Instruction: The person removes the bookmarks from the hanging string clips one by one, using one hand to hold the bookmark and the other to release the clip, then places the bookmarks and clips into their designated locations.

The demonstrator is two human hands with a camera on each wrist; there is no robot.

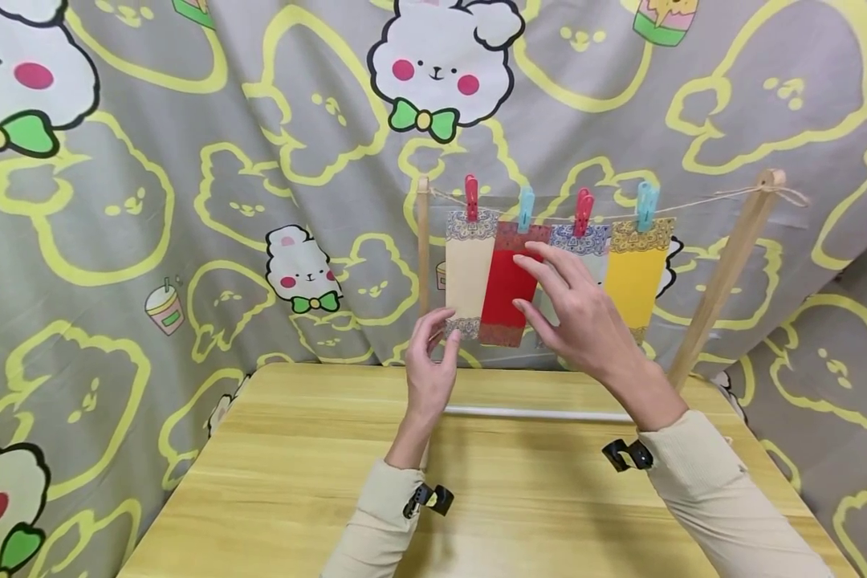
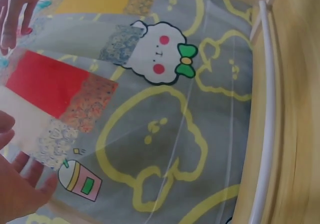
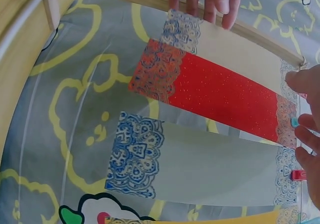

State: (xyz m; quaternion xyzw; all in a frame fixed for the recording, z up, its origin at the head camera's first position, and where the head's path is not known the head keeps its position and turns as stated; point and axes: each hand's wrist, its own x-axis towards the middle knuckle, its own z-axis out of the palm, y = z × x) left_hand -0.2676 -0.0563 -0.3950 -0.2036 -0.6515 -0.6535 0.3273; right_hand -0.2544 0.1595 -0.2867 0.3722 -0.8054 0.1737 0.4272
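Several paper strips hang by small clothespins from a twine line [image 1: 701, 200]. A cream strip [image 1: 470, 277] is at the left, then a red strip [image 1: 506, 285], a pale grey-blue strip [image 3: 215, 159] and a yellow strip [image 1: 634, 273]. Beside the lower end of the cream strip is my left hand [image 1: 431, 365], fingers loosely bent; whether it touches the paper I cannot tell. My right hand [image 1: 578, 313] is raised before the red and grey-blue strips, thumb and fingers apart, holding nothing. It hides much of the grey-blue strip in the head view.
The line runs between a left wooden post [image 1: 423, 249] and a right wooden post [image 1: 726, 277]. A white rod [image 1: 538, 414] lies low across the wooden table [image 1: 318, 449]. Behind hangs a grey curtain [image 1: 376, 193] with cartoon prints. Red clothespins [image 1: 472, 199] alternate with blue clothespins [image 1: 646, 206].
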